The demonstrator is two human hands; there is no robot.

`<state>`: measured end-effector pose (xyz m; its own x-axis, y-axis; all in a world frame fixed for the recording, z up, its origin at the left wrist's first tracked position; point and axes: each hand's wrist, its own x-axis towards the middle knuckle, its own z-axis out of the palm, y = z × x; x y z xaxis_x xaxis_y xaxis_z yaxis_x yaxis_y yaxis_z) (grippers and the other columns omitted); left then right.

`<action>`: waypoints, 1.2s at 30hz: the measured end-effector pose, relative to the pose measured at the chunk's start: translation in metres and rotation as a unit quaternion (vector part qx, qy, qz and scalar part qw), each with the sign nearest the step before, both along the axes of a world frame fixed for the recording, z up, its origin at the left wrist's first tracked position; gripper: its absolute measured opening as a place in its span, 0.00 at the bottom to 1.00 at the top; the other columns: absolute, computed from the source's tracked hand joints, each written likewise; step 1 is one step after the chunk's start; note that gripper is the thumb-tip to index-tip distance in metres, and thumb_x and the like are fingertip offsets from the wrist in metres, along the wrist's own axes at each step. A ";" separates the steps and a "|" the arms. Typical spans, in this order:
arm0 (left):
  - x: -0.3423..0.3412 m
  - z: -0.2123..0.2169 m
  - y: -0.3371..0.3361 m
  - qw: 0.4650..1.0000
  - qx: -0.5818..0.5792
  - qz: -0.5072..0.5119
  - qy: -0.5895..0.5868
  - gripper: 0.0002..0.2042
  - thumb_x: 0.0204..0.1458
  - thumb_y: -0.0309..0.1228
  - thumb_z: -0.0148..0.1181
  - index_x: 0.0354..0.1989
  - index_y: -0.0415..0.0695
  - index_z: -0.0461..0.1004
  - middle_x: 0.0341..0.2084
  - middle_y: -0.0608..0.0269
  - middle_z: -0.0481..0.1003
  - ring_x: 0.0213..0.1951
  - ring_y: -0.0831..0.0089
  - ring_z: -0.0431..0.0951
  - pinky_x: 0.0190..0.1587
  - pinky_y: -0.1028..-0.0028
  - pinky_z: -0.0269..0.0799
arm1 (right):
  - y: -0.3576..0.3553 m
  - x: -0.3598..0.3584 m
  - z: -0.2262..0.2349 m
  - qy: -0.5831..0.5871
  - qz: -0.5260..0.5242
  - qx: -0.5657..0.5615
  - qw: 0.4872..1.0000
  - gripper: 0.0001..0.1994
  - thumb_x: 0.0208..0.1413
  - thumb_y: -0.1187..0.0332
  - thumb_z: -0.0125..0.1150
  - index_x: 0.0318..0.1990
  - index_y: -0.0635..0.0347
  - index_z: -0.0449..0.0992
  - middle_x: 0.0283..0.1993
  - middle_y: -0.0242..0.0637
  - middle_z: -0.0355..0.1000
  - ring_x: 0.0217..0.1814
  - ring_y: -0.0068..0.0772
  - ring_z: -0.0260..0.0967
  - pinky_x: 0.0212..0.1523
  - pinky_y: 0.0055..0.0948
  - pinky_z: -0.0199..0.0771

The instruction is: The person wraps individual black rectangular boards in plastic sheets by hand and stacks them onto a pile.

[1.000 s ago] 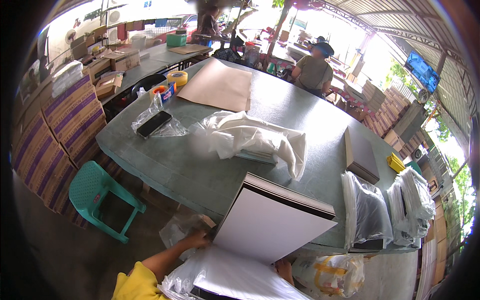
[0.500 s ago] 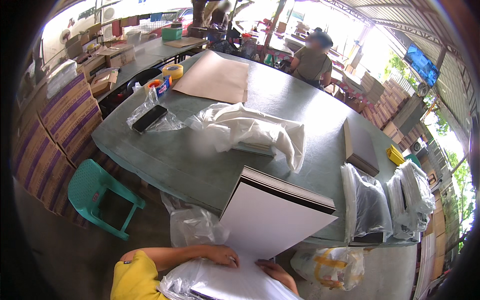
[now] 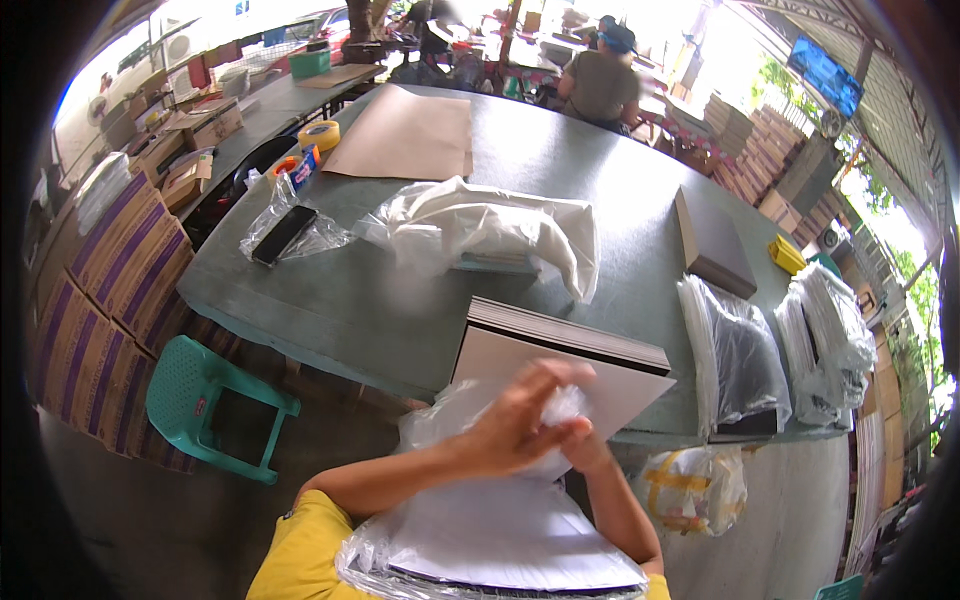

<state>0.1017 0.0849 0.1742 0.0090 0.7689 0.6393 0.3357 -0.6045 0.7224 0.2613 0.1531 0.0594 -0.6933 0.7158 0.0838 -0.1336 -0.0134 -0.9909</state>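
My left hand (image 3: 512,425), its fingers smeared by motion, curls round a bunch of clear plastic bag (image 3: 567,405) above my lap. Close against it is my right hand (image 3: 590,450), whose fingers are mostly hidden behind the plastic and the left hand. Behind them a thick stack of boards (image 3: 625,385), with a white face toward me and dark layers along its top, leans upright at the table's near edge. On my lap lies a white sheet stack (image 3: 490,540) with a dark lower edge, partly wrapped in clear plastic.
The green table (image 3: 370,330) carries a crumpled whitish plastic cover (image 3: 500,225), brown paper (image 3: 405,135), a phone (image 3: 284,235), tape rolls (image 3: 318,135), a dark board stack (image 3: 715,245) and plastic-wrapped packs (image 3: 738,355). A teal stool (image 3: 205,400) stands left; a person (image 3: 600,80) sits beyond.
Both hands have risen from the white sheets on my lap and come together with bunched clear plastic between them. The view has tilted downward, showing more of the lap stack.
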 end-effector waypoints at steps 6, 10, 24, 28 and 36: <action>-0.027 -0.023 -0.013 0.969 -0.215 -0.039 -0.117 0.16 0.42 0.29 0.58 0.39 0.38 0.65 0.30 0.62 0.69 0.33 0.76 0.68 0.38 0.77 0.64 | -0.015 -0.015 0.081 0.062 -0.023 -0.077 0.995 0.25 0.38 0.75 0.62 0.47 0.62 0.60 0.40 0.31 0.63 0.43 0.22 0.59 0.43 0.21 0.60; -0.051 -0.011 -0.007 0.958 -0.192 0.035 -0.209 0.07 0.40 0.20 0.58 0.29 0.38 0.68 0.25 0.69 0.69 0.30 0.84 0.66 0.32 0.84 0.62 | -0.016 0.011 0.056 -0.044 -0.012 -0.073 0.996 0.24 0.35 0.77 0.63 0.44 0.65 0.64 0.43 0.33 0.64 0.45 0.20 0.59 0.40 0.19 0.61; -0.051 -0.014 -0.018 0.983 -0.119 0.128 0.059 0.16 0.34 0.29 0.63 0.34 0.40 0.70 0.31 0.56 0.68 0.35 0.65 0.69 0.37 0.76 0.63 | -0.016 0.013 0.096 -0.110 -0.007 0.141 0.984 0.05 0.43 0.76 0.58 0.28 0.69 0.70 0.25 0.31 0.67 0.25 0.16 0.61 0.26 0.15 0.62; -0.021 -0.001 -0.021 0.994 -0.051 0.052 0.083 0.16 0.33 0.30 0.64 0.34 0.43 0.71 0.31 0.56 0.67 0.38 0.63 0.67 0.40 0.73 0.62 | -0.024 0.002 0.088 0.001 -0.004 -0.075 0.997 0.05 0.45 0.74 0.56 0.28 0.67 0.71 0.24 0.33 0.69 0.25 0.16 0.63 0.26 0.15 0.64; -0.085 -0.016 -0.031 0.964 -0.054 0.147 -0.213 0.06 0.37 0.17 0.48 0.14 0.38 0.59 0.29 0.60 0.67 0.32 0.77 0.66 0.32 0.79 0.63 | -0.009 0.035 0.082 0.178 -0.064 -0.325 0.927 0.04 0.45 0.74 0.55 0.28 0.64 0.69 0.26 0.35 0.69 0.25 0.23 0.68 0.27 0.20 0.70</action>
<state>0.0166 0.0538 0.1577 -0.4650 0.7609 0.4525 0.1401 -0.4414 0.8863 0.2963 0.1444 0.1412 -0.6108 0.7692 -0.1875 -0.4914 -0.5540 -0.6720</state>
